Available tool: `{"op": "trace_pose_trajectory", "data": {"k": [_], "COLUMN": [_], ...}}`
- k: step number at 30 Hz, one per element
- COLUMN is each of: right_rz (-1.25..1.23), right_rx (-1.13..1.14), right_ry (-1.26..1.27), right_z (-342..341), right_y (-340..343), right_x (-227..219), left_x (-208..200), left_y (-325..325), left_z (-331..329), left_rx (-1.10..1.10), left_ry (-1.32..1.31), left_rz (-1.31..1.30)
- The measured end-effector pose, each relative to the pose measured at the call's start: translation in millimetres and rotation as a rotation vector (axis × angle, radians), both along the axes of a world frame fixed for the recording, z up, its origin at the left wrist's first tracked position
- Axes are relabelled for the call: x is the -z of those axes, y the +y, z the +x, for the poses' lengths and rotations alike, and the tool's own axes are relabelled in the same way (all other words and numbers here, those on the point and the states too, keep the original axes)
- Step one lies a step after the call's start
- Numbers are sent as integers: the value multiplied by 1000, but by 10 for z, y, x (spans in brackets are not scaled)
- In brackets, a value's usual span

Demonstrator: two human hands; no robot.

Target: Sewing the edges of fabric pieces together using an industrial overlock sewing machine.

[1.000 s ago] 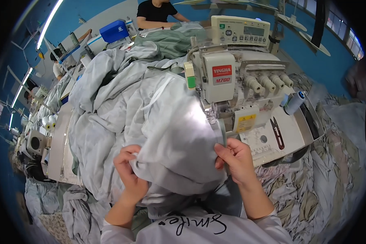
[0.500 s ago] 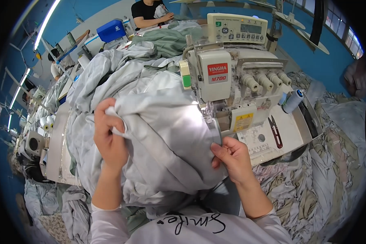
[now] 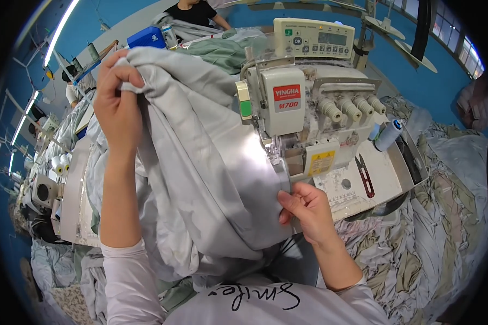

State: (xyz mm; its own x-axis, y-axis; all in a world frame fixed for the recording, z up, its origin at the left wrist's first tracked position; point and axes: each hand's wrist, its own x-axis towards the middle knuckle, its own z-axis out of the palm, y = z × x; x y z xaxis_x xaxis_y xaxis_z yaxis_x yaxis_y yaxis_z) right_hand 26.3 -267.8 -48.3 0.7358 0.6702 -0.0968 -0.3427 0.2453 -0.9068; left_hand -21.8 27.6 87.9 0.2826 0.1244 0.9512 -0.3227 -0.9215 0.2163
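A large piece of pale grey fabric (image 3: 200,162) hangs in folds over the work surface, and its right edge lies under the needle area of a white overlock sewing machine (image 3: 284,100). My left hand (image 3: 118,100) is raised high at the left, fingers closed round a bunched part of the fabric. Just below the presser area, my right hand (image 3: 306,212) pinches the fabric's right edge between thumb and fingers. Light from the machine falls on the cloth beside the needle. The fabric's underside is hidden.
Red-handled thread snips (image 3: 366,176) lie on the machine's bed, near a blue thread cone (image 3: 389,135). Piles of grey and beige cloth (image 3: 412,238) fill the right side. Green fabric (image 3: 219,54) lies behind the machine. A person in black (image 3: 192,13) works at the far side.
My left hand has moved up and to the left, lifting and stretching the grey fabric into long folds. My right hand has stayed almost in place at the edge.
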Motion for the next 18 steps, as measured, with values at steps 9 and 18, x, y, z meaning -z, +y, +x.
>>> {"op": "trace_pose_trajectory", "data": {"k": [9, 18], "right_rz": [8, -2], "right_rx": [4, -15], "right_ry": [23, 12], "right_z": [25, 34], "right_y": [-5, -18], "right_x": [20, 33], "left_x": [-218, -699], "left_y": [-5, 288], "left_z": [40, 221], "left_rx": [2, -55], "left_ry": [32, -62], "left_rz": [17, 60]}}
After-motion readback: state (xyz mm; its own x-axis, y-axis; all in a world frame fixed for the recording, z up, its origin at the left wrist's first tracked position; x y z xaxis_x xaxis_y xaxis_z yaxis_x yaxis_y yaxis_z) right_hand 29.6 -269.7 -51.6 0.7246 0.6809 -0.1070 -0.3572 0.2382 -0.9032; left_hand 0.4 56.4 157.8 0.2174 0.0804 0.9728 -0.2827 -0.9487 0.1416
